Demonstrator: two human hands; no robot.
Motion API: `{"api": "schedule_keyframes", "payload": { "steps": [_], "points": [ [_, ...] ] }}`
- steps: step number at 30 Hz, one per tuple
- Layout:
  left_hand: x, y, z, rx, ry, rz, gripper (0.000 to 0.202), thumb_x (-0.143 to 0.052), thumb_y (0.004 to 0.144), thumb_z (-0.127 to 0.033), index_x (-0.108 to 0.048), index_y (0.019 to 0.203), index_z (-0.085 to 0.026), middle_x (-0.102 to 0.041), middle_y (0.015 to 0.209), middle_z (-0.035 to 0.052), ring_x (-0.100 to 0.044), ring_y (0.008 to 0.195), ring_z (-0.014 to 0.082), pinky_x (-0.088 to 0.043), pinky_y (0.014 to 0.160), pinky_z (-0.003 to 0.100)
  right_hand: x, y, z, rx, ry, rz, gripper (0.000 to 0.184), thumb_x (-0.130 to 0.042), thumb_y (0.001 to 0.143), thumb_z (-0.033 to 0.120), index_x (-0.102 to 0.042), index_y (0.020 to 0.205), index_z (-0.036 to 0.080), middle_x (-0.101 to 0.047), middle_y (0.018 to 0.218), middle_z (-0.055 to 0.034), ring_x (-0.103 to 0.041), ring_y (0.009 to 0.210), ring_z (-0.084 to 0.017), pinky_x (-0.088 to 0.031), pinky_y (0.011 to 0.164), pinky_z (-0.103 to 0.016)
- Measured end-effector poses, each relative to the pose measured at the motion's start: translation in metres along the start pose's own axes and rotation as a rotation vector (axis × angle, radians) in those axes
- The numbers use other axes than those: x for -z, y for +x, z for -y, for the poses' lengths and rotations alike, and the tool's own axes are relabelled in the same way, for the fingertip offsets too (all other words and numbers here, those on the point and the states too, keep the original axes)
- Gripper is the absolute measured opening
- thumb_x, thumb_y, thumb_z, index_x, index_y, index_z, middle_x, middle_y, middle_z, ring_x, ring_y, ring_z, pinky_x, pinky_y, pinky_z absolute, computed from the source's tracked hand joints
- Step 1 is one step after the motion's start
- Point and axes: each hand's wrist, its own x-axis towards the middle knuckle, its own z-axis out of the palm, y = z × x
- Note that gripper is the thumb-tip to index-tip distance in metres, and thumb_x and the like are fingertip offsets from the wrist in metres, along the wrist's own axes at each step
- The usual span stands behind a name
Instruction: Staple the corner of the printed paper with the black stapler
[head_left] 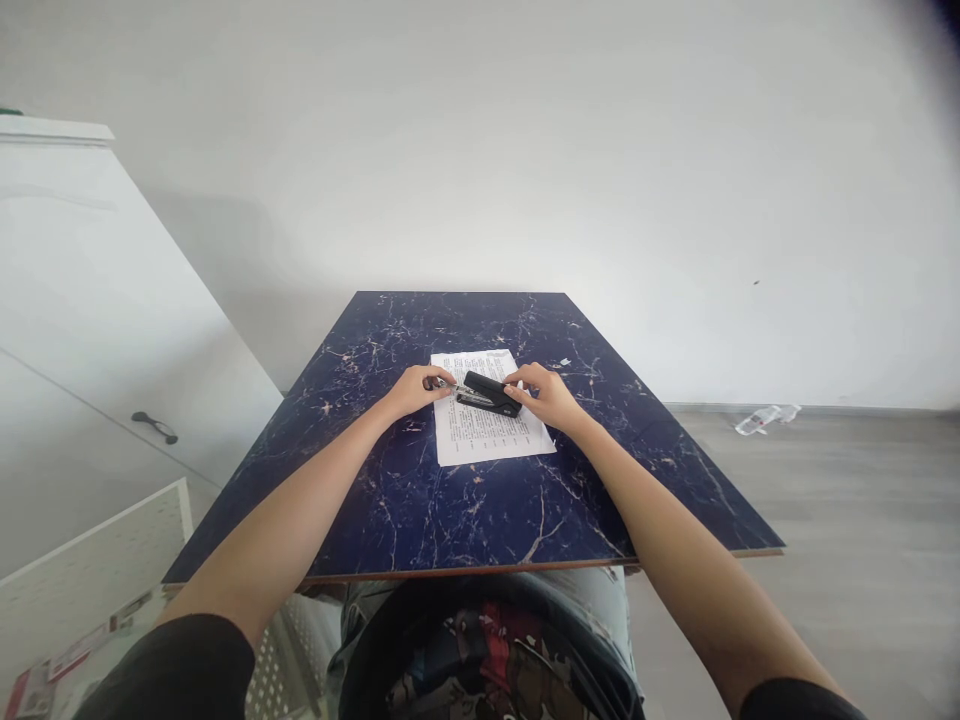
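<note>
A black stapler (491,398) lies across printed sheets of paper (487,442), its top arm lifted at the left end and its silvery inside showing. My right hand (546,395) is closed on the stapler's right end, with thumb and fingers pinching it. At the raised left end is my left hand (418,388), fingers pinched around a small dark piece (431,383) with a silvery part that reaches to the stapler. What kind of piece it is, and whether it is joined to the stapler, I cannot make out.
The papers rest on a dark blue marbled table (480,520). A tiny white scrap (565,362) lies right of them. A white cabinet (90,300) with a dark handle stands at the left. On the floor at right is a crumpled clear plastic thing (765,420) by the wall.
</note>
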Motion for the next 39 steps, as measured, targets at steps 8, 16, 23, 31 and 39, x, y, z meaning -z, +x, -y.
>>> {"api": "schedule_keyframes", "payload": {
  "steps": [8, 16, 23, 31, 39],
  "points": [
    [0.003, -0.005, 0.004, 0.175, -0.225, -0.184, 0.026, -0.074, 0.084, -0.042, -0.080, 0.094, -0.020, -0.080, 0.096, 0.0101, -0.075, 0.093, 0.0246, -0.054, 0.093, 0.038, 0.003, -0.001, -0.002, -0.036, -0.024, 0.069, 0.041, -0.079, 0.085, 0.048, -0.072, 0.118, 0.025, -0.075, 0.104, -0.0068, -0.063, 0.087, -0.024, -0.050, 0.078, -0.038],
    [-0.020, -0.011, -0.029, 0.411, -0.362, -0.343, 0.023, -0.075, 0.076, -0.024, -0.077, 0.097, -0.017, -0.079, 0.081, 0.0089, -0.076, 0.083, 0.0265, -0.053, 0.076, 0.034, -0.007, -0.003, 0.000, -0.184, 0.030, 0.072, 0.044, -0.085, 0.077, 0.035, -0.072, 0.119, 0.027, -0.079, 0.097, -0.0047, -0.071, 0.079, -0.022, -0.056, 0.081, -0.038],
    [-0.033, -0.010, -0.045, 0.435, -0.467, -0.251, 0.022, -0.079, 0.073, -0.027, -0.076, 0.093, -0.018, -0.071, 0.064, 0.0047, -0.071, 0.069, 0.0221, -0.042, 0.062, 0.030, -0.010, -0.002, -0.001, -0.266, 0.096, 0.064, 0.056, -0.088, 0.072, 0.035, -0.070, 0.124, 0.026, -0.080, 0.095, -0.0071, -0.075, 0.085, -0.025, -0.058, 0.083, -0.040],
    [-0.034, -0.005, -0.041, 0.448, -0.574, -0.196, 0.014, -0.075, 0.068, -0.027, -0.077, 0.079, -0.019, -0.062, 0.057, 0.0007, -0.043, 0.046, 0.0096, -0.029, 0.050, 0.027, -0.009, 0.001, 0.004, -0.260, 0.086, 0.076, 0.057, -0.088, 0.073, 0.035, -0.070, 0.125, 0.025, -0.080, 0.092, -0.0082, -0.075, 0.083, -0.027, -0.058, 0.086, -0.044],
    [-0.027, 0.002, -0.033, 0.490, -0.704, -0.072, 0.017, -0.074, 0.066, -0.025, -0.076, 0.082, -0.018, -0.077, 0.083, 0.0086, -0.049, 0.048, 0.0088, -0.037, 0.049, 0.026, -0.010, 0.003, 0.001, -0.231, 0.103, 0.089, 0.049, -0.088, 0.073, 0.031, -0.072, 0.119, 0.026, -0.079, 0.090, -0.0040, -0.073, 0.081, -0.024, -0.058, 0.087, -0.042]
  ]
}}
